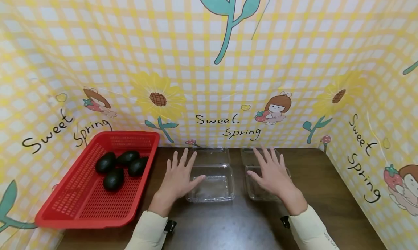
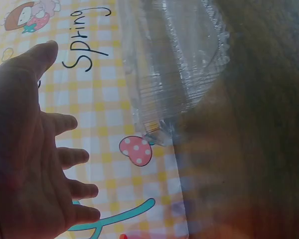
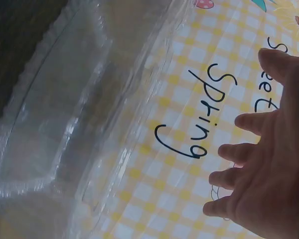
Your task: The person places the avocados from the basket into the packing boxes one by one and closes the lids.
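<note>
My left hand (image 1: 177, 175) hovers with spread fingers by the left side of a clear plastic clamshell box (image 1: 213, 188), whose lid is tipped back toward the wall. In the left wrist view that hand (image 2: 30, 149) is apart from the box, palm bare. Over a second clear clamshell box (image 1: 259, 195), also with its lid back, my right hand (image 1: 272, 175) is held with fingers spread, covering part of it. The right wrist view shows this hand (image 3: 264, 159) holding nothing, with the clear box (image 3: 45, 114) off to its side. Both boxes look empty.
A red plastic basket (image 1: 88, 222) stands on the left of the brown wooden table (image 1: 215, 228), with several dark green avocados (image 1: 113, 179) in it. Yellow checked cloth (image 1: 209, 86) with printed flowers and words encloses the back and sides.
</note>
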Tool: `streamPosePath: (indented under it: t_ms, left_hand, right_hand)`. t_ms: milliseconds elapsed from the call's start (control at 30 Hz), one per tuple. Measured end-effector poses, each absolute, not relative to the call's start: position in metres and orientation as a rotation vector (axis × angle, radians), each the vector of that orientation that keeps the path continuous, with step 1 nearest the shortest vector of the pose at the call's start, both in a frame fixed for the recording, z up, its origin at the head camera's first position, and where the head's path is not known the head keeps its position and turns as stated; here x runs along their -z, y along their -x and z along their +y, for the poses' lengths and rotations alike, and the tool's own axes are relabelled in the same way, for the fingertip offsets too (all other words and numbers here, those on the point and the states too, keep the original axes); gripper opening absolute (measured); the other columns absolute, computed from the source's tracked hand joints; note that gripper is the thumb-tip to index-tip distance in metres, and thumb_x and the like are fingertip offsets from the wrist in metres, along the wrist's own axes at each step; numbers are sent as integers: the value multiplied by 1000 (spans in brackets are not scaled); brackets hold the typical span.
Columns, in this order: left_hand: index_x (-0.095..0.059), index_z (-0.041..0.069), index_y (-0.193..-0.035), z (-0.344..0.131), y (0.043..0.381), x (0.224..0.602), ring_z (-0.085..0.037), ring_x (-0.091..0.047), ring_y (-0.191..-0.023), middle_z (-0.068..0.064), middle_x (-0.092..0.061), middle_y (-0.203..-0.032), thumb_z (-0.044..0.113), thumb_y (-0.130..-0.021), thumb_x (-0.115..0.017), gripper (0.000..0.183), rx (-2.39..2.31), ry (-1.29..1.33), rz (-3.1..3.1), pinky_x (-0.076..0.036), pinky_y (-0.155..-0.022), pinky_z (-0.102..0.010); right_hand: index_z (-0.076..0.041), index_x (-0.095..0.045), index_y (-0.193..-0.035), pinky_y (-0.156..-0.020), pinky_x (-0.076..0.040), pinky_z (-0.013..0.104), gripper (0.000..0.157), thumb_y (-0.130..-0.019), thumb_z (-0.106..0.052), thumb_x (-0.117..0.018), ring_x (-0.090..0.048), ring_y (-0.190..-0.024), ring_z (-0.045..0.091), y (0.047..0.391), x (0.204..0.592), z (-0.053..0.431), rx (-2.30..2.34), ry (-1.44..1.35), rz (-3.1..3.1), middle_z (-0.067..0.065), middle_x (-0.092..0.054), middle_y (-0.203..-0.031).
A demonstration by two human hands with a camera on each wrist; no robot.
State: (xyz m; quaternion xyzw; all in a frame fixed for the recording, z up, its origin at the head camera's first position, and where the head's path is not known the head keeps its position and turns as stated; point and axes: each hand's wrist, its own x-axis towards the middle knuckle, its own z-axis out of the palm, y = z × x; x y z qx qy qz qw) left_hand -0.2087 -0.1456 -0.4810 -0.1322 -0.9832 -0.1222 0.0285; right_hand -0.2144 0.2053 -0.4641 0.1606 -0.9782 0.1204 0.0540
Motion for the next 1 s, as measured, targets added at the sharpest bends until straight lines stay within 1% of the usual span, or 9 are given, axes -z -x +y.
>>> streamPosePath:
  t_ms: [167, 367, 533, 600, 700, 800, 1000]
  left_hand:
    - [-17, 22, -167, -146, 208, 474, -53, -2, -156, -16, -8, -174, 73, -94, -53, 96, 414, 415, -3034, -11, -121, -73]
    - [-23, 21, -166, -148, 207, 466, -55, -8, -155, -17, -14, -173, 71, -94, -56, 94, 408, 440, -3000, -14, -119, -74]
    - [-24, 20, -166, -150, 207, 460, -56, -11, -154, -16, -15, -173, 71, -94, -57, 94, 387, 441, -2971, -16, -119, -74]
    - [-24, 20, -166, -151, 207, 458, -56, -12, -154, -16, -15, -173, 71, -94, -56, 94, 381, 444, -2966, -17, -119, -74]
    - [-25, 20, -166, -152, 207, 454, -56, -14, -153, -17, -16, -172, 69, -94, -57, 93, 382, 440, -2972, -18, -119, -74]
    - [-24, 21, -166, -153, 206, 450, -56, -14, -154, -17, -15, -173, 69, -95, -58, 92, 386, 433, -2982, -18, -119, -73]
    - [-23, 22, -166, -156, 204, 442, -54, -12, -155, -18, -16, -172, 69, -95, -57, 92, 376, 424, -2987, -19, -119, -73]
  right_hand:
    - [-12, -30, -163, -115, -18, 78, 82, -100, -55, -60, -20, -154, 52, 217, 461, 217, -383, -488, -2917, 24, -22, -169]
    - [-6, -32, -161, -113, -23, 78, 79, -101, -48, -62, -27, -152, 48, 219, 460, 232, -545, -521, -2887, 26, -28, -166]
    - [-2, -33, -160, -113, -31, 72, 77, -101, -40, -65, -32, -149, 50, 221, 459, 244, -652, -525, -2872, 27, -29, -165]
    - [-1, -31, -160, -113, -32, 71, 77, -101, -38, -65, -31, -148, 52, 221, 460, 250, -702, -503, -2883, 28, -27, -165]
    - [-1, -28, -161, -112, -30, 74, 78, -103, -38, -63, -27, -147, 55, 222, 461, 259, -768, -473, -2913, 29, -23, -166]
    - [-1, -25, -162, -111, -28, 76, 79, -104, -40, -61, -25, -147, 57, 224, 466, 268, -801, -478, -2938, 30, -21, -166]
    - [-1, -21, -163, -109, -28, 78, 79, -105, -41, -58, -24, -146, 60, 229, 478, 285, -822, -466, -2980, 33, -17, -166]
